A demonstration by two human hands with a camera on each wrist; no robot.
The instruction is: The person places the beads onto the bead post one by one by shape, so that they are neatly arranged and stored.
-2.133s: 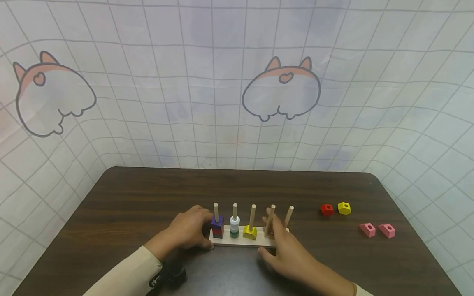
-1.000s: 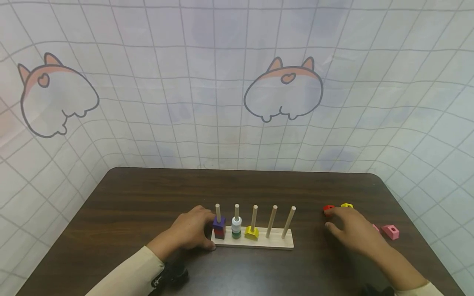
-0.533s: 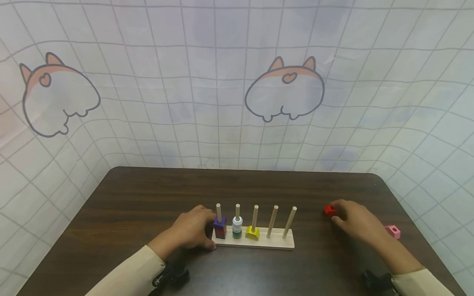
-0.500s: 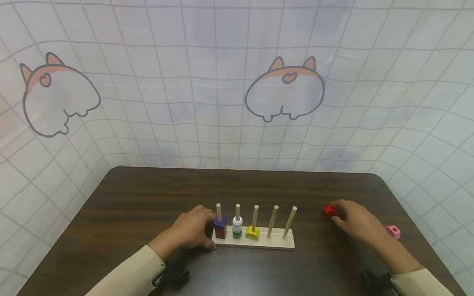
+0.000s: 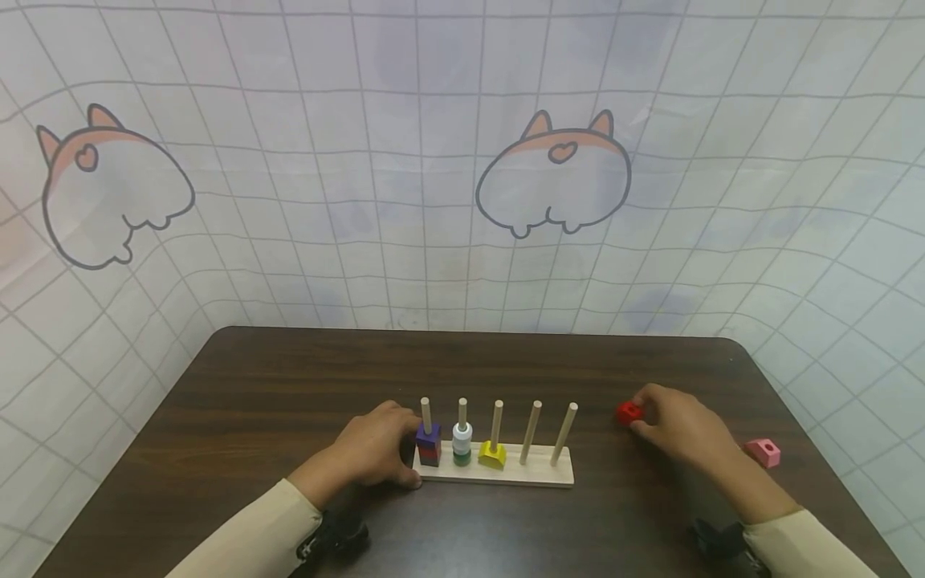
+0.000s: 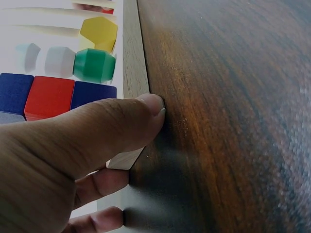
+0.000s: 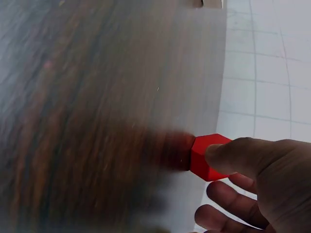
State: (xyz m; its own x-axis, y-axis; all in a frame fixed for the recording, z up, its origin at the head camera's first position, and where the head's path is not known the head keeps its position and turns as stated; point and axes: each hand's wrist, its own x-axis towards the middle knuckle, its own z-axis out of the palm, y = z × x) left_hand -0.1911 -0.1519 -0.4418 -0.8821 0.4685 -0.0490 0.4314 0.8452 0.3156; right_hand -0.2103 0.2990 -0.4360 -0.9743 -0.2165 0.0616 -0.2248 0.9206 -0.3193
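Reaching in from lower left in a pale sleeve, and gripping with the left hand (image 5: 368,445) the left end of the wooden pegboard (image 5: 545,475), pressing with the thumb along its near edge. Reaching in from lower right, and pinching with the right hand (image 5: 690,425), between thumb and fingers, a red block (image 5: 627,413), on or just above the counter (image 5: 325,377), to the right of the pegboard and well apart from it. Laid lengthwise from left to right, nearly parallel to the counter's far edge, as for the pegboard; standing up from it, five pegs (image 5: 531,433). Turned with a hexagonal face to the right wrist camera, as for the red block; difficult to name any long axis there. Partly covered by thumb and fingers, too. Impossible to tell about its contact with the counter. Cut off at the bottom of the head view, both sleeves; blurred in the left wrist view, the farther pegs.
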